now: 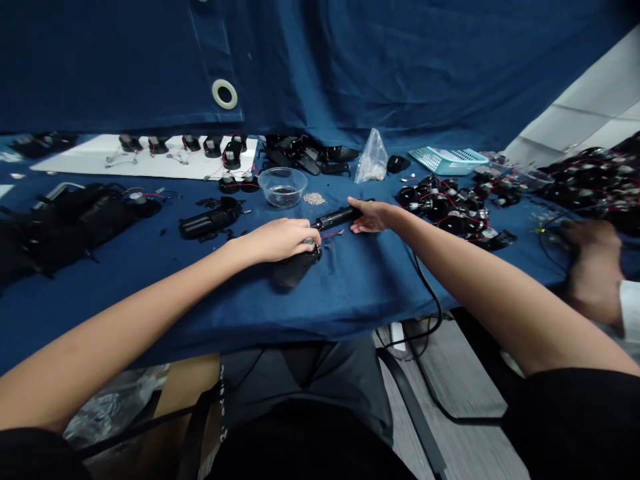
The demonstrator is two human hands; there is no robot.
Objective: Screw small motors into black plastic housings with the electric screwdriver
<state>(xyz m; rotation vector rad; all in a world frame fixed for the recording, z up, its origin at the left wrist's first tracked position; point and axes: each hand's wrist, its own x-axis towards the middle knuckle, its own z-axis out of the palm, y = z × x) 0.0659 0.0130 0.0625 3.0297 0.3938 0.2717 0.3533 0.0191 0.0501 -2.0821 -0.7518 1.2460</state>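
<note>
My left hand (287,239) is closed over the top of a black plastic housing (294,268), holding it at the front part of the table. Short red wires with a small connector (341,232) stick out beside its fingers. In my right hand (371,217) lies a black electric screwdriver (337,217), held between the thumb and loosely stretched fingers. Its tip points left at the housing, close to my left fingertips; whether it touches a screw is hidden. Behind the hands are a clear plastic bowl (283,189) with small dark pieces and a little pile of screws (314,199).
Black motor parts with wires (450,210) are heaped at right, near a blue basket (450,160) and a plastic bag (373,159). Black housings (80,217) lie left, before a white board (165,163) with motor units. Another person's hand (595,260) is at far right.
</note>
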